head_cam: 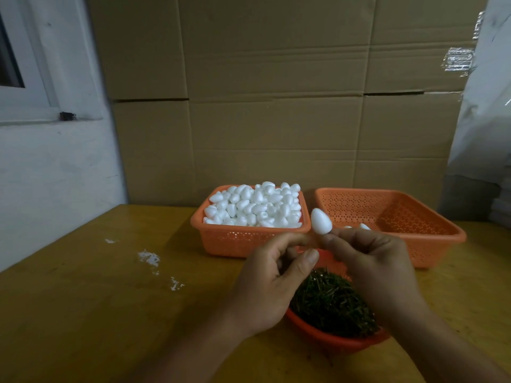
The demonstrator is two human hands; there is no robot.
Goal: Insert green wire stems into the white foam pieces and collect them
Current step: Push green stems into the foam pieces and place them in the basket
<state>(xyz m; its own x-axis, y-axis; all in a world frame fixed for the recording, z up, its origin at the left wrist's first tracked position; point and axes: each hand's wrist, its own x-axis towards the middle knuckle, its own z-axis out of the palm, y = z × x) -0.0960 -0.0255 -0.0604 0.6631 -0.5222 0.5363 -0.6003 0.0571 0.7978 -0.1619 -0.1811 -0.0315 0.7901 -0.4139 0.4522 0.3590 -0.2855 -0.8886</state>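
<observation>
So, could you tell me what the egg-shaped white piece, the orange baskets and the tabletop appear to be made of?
The white piece, pinched in the right hand, looks like matte foam: chalky white, no shine. The orange baskets look like moulded plastic: smooth rims, walls perforated with regular holes. The tabletop seems wood or laminate with a yellowish, faintly glossy finish; the view leaves that open.

Right hand [376, 261] pinches foam piece [321, 221] above baskets.
</observation>
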